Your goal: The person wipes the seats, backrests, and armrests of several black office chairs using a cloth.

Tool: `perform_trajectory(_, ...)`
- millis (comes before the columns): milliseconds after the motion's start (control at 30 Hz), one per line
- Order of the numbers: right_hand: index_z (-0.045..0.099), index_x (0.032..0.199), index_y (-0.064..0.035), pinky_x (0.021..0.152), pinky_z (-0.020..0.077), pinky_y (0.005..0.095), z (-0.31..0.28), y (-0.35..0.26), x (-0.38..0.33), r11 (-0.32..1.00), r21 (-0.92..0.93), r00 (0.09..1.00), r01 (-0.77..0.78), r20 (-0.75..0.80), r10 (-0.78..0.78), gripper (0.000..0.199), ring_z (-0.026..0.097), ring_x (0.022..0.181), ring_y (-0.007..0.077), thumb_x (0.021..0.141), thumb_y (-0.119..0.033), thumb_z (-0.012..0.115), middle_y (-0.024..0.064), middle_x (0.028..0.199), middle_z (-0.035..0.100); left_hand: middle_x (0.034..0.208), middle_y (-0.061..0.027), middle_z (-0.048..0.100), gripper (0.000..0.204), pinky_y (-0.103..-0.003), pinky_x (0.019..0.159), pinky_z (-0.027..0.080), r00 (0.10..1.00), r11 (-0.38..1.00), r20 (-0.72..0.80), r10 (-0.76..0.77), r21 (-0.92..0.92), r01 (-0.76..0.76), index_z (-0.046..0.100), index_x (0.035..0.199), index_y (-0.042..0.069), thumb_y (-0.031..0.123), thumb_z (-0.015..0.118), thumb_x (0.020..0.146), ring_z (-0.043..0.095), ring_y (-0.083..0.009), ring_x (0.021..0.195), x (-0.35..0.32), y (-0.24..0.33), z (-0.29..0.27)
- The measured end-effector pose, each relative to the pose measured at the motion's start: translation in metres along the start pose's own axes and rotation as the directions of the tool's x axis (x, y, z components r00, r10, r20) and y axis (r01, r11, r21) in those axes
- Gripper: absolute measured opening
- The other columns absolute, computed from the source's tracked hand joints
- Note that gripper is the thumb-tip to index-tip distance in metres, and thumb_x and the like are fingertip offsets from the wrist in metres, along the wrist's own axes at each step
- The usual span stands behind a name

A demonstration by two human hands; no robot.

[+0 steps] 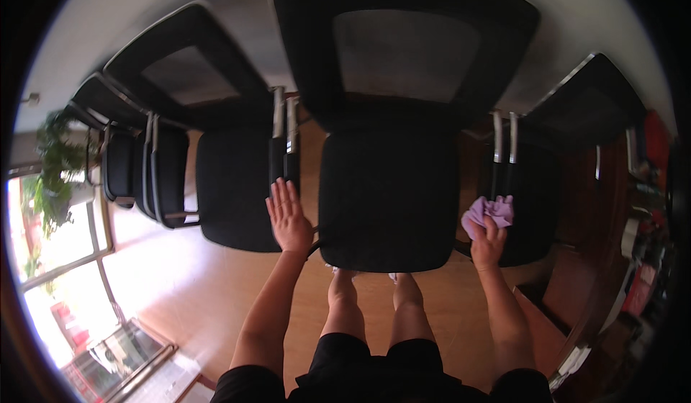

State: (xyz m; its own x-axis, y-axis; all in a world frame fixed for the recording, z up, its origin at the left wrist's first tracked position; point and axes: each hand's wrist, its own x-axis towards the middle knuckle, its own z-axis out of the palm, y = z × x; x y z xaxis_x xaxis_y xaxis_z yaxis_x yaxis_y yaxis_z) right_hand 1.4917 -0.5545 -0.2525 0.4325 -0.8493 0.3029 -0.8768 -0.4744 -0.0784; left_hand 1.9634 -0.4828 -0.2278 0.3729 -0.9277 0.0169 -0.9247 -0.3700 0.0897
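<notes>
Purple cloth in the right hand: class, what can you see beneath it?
Two side-by-side black armrests reach the purple cloth at its far edge. What lies directly under the cloth and right hand is covered, so contact cannot be told.

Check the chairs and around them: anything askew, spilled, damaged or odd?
Nothing stands out. The black chairs stand in a row, and I see no spill or damage. The purple cloth is bunched up, but the right hand holds it. The curved edges fit the fisheye view. The dim far right I can't judge.
</notes>
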Motion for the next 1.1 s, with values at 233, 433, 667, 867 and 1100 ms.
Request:
perform_trajectory(233,0.077,0.103,-0.0242,0.085,0.0467,0.0412,-0.013,0.001,0.008,0.998,0.052,0.999,-0.029,-0.042,0.031,0.029,0.057,0.106,0.0284,0.080,-0.007,0.072,-0.0010,0.120,0.059,0.167,-0.0223,0.020,0.078,-0.051,0.126,0.014,0.998,0.995,-0.024,0.060,0.081,-0.058,0.023,0.156,-0.008,-0.005,0.048,0.082,0.018,-0.0350,0.156,0.009,0.009,0.006)
perform_trajectory(433,0.077,0.103,-0.0259,0.082,0.0463,0.0411,-0.009,-0.001,0.001,0.997,-0.022,0.997,-0.071,-0.041,0.070,0.027,0.057,0.102,0.0269,0.081,-0.011,0.073,-0.0032,0.120,0.060,0.168,-0.0194,0.019,0.081,-0.048,0.127,0.012,0.998,0.993,-0.020,0.067,0.098,-0.064,0.020,0.158,-0.004,-0.005,0.050,0.083,0.014,-0.0321,0.157,0.015,0.011,0.009)
perform_trajectory(667,0.076,0.106,-0.0292,0.083,0.0469,0.0401,-0.010,-0.004,0.005,0.997,-0.027,0.997,-0.078,-0.030,0.077,0.032,0.057,0.102,0.0255,0.079,-0.012,0.075,-0.0052,0.122,0.058,0.168,-0.0178,0.020,0.075,-0.049,0.126,0.014,0.998,0.998,-0.020,0.066,0.013,-0.065,0.025,0.158,-0.003,0.003,0.053,0.088,0.016,-0.0318,0.156,0.016,0.014,-0.002)
perform_trajectory(867,0.073,0.110,-0.0257,0.085,0.0478,0.0430,-0.022,-0.020,0.009,0.990,0.081,0.993,-0.117,0.028,0.115,0.031,0.057,0.101,0.0299,0.083,-0.011,0.071,0.0015,0.119,0.058,0.166,-0.0191,0.026,0.068,-0.055,0.123,0.019,0.990,0.988,-0.135,0.036,-0.143,-0.055,0.033,0.157,0.002,0.026,0.057,0.098,0.024,-0.0366,0.153,0.007,-0.018,0.002)
perform_trajectory(1100,0.069,0.119,-0.0233,0.094,0.0511,0.0447,0.028,-0.079,-0.019,0.850,0.461,0.912,-0.255,0.406,0.054,0.033,0.061,0.109,0.0359,0.088,-0.013,0.071,0.0127,0.118,0.058,0.163,-0.0194,0.032,0.061,-0.055,0.123,0.021,0.959,0.944,-0.011,0.283,-0.174,-0.280,0.047,0.150,0.005,0.006,0.056,0.090,0.027,-0.0387,0.152,-0.044,0.007,0.005)
